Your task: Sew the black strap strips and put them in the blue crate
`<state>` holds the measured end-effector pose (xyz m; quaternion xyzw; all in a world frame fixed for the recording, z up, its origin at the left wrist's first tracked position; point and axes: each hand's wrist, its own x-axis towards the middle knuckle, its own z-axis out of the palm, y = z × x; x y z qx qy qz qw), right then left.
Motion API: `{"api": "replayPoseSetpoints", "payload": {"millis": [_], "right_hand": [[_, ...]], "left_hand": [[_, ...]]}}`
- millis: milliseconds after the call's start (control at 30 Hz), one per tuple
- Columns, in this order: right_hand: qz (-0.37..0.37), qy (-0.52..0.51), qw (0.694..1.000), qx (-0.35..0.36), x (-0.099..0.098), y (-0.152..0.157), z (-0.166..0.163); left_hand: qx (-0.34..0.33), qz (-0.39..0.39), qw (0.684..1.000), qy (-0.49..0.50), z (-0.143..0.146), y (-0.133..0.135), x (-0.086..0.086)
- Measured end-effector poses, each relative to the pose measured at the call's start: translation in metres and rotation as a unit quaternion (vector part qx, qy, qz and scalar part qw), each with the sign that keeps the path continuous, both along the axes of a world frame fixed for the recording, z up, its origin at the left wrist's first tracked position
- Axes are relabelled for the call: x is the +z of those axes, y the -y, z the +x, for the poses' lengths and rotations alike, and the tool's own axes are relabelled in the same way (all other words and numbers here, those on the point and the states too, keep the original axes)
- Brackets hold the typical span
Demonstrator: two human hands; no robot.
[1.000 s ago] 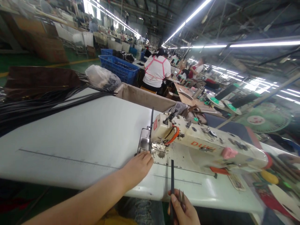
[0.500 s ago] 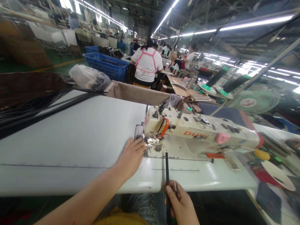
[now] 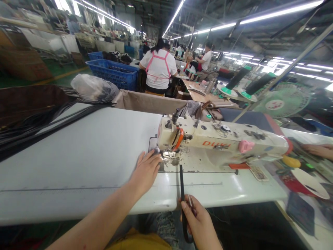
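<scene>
My left hand (image 3: 146,171) lies with fingers stretched out at the needle plate, close to the presser foot (image 3: 169,153) of a cream sewing machine (image 3: 215,139). At the table's front edge, my right hand (image 3: 195,216) pinches a narrow black strap (image 3: 182,184) between thumb and fingers. The strap's free end points up toward the machine bed, and its lower part curves beneath the hand. A slim metal tool (image 3: 191,203) also sits in the right hand; its kind is mostly hidden by the fingers.
Many black strips (image 3: 54,128) lie at the table's left, beside a plastic-wrapped bundle (image 3: 93,86). A beige fabric-lined bin (image 3: 151,99) borders the back. On the right are a fan (image 3: 283,102), a phone (image 3: 300,212) and another person's hand (image 3: 318,150). Another worker (image 3: 160,69) sits ahead.
My right hand and the strap have shifted slightly left and up, nearer the presser foot. My left hand stays by the needle plate. Another person's hand now shows at the right edge.
</scene>
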<state>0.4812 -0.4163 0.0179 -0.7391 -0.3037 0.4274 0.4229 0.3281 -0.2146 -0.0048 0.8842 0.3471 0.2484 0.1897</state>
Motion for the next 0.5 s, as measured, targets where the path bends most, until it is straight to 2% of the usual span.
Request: {"api": "replayPoseSetpoints", "payload": {"millis": [100,200,333,500], "right_hand": [[0.004,0.018,1.0,0.013,-0.004,-0.001,0.001],[0.028,0.048,0.998,0.025,-0.007,-0.004,0.001],[0.048,0.12,0.989,0.071,-0.004,-0.012,-0.002],[0.059,0.189,0.972,0.124,0.003,-0.029,-0.016]], "left_hand": [[-0.004,-0.023,1.0,0.021,0.0,-0.006,-0.005],[0.006,-0.044,0.997,0.057,0.002,-0.022,-0.015],[0.006,-0.062,0.997,0.055,0.012,-0.061,-0.02],[-0.005,-0.075,0.997,0.031,0.033,-0.106,-0.013]]}}
